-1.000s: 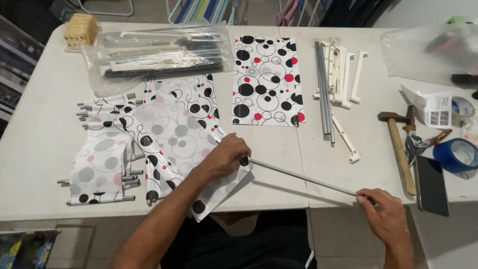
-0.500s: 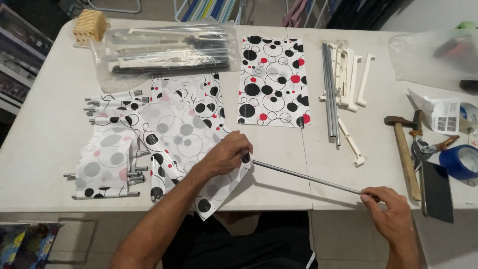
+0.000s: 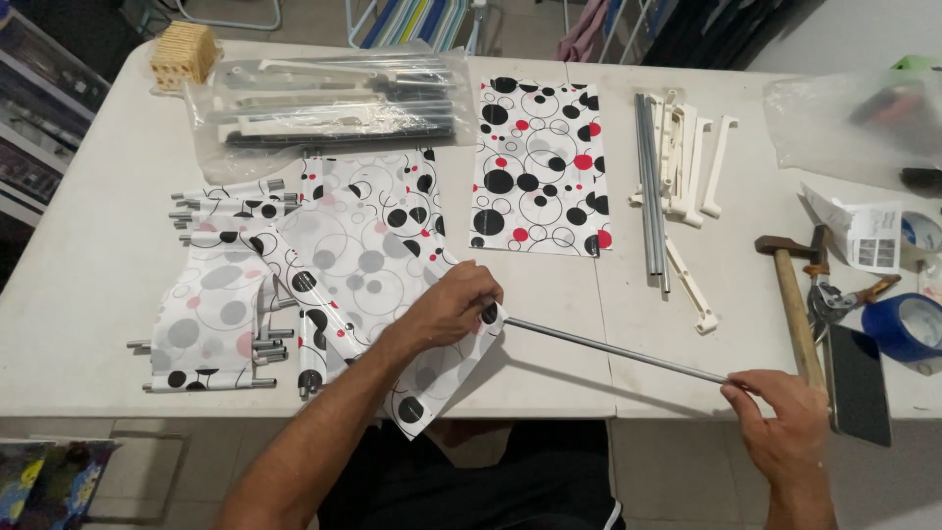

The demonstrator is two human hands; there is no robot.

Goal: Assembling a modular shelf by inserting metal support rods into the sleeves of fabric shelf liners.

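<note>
My left hand (image 3: 453, 306) pinches the edge of a white fabric sheet (image 3: 358, 245) printed with black, grey and red circles, where a thin grey metal rod (image 3: 613, 351) enters it. My right hand (image 3: 780, 424) grips the rod's other end near the table's front edge. The rod runs slanting across the white table (image 3: 88, 294) between both hands. More of the same fabric, with metal rods sticking out of its hems (image 3: 211, 294), lies bunched to the left.
A flat dotted fabric panel (image 3: 540, 167) lies at centre back, beside grey rods (image 3: 650, 196) and white plastic brackets (image 3: 692, 167). A plastic bag of parts (image 3: 334, 98) is behind. A hammer (image 3: 790, 294), pliers (image 3: 834, 290), dark phone (image 3: 859, 383) and blue tape roll (image 3: 908, 329) sit right.
The view has shifted slightly. Both hands keep their hold on the fabric and the rod, which has slid a little further toward the fabric.
</note>
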